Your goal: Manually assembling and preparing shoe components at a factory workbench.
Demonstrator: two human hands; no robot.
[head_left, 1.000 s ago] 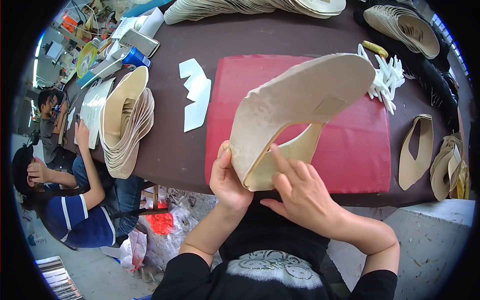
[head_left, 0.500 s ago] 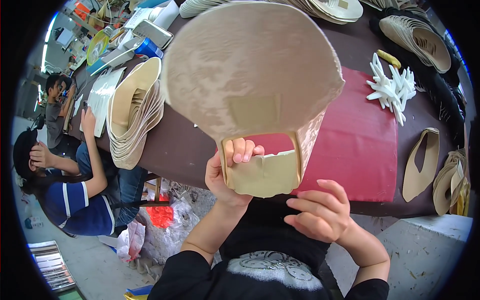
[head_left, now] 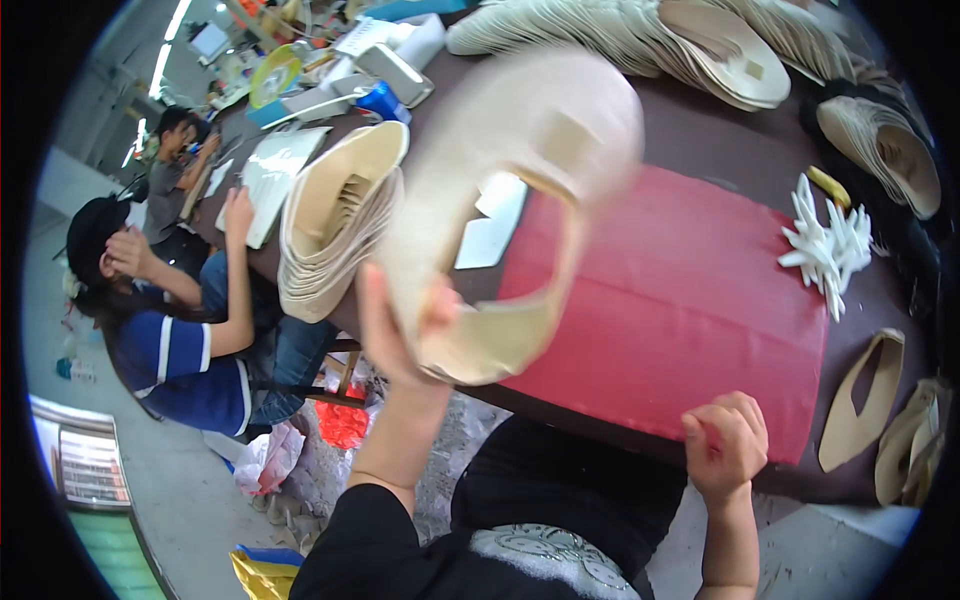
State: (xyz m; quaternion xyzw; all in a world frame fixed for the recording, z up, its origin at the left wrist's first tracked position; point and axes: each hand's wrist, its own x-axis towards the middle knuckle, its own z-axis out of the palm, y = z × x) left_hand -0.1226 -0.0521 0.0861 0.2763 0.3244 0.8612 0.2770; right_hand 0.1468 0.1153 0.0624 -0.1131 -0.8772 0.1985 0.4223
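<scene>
My left hand (head_left: 400, 335) grips a beige shoe upper (head_left: 590, 100) by its heel end, the thumb outside and fingertips inside the opening. The upper is raised over the table, toe end pointing away, a small tan patch inside it; its outline is blurred by motion. My right hand (head_left: 730, 440) hangs loosely curled above the near right part of a red mat (head_left: 680, 290), apart from the upper. Nothing shows between its fingers. To the left of the held upper lies a nested stack of similar uppers (head_left: 320, 275).
Along the far edge run long rows of nested uppers (head_left: 570, 35). On the right are white branching pieces (head_left: 828, 250), a flat beige upper (head_left: 860, 415) and another stack (head_left: 908, 455). A blue can (head_left: 383, 102) stands far left. A co-worker (head_left: 180, 330) sits at the left side.
My left hand has moved the upper left and away from my head, so it looks smaller. My right hand has moved right and down, its fingers curling in. The view has shifted.
</scene>
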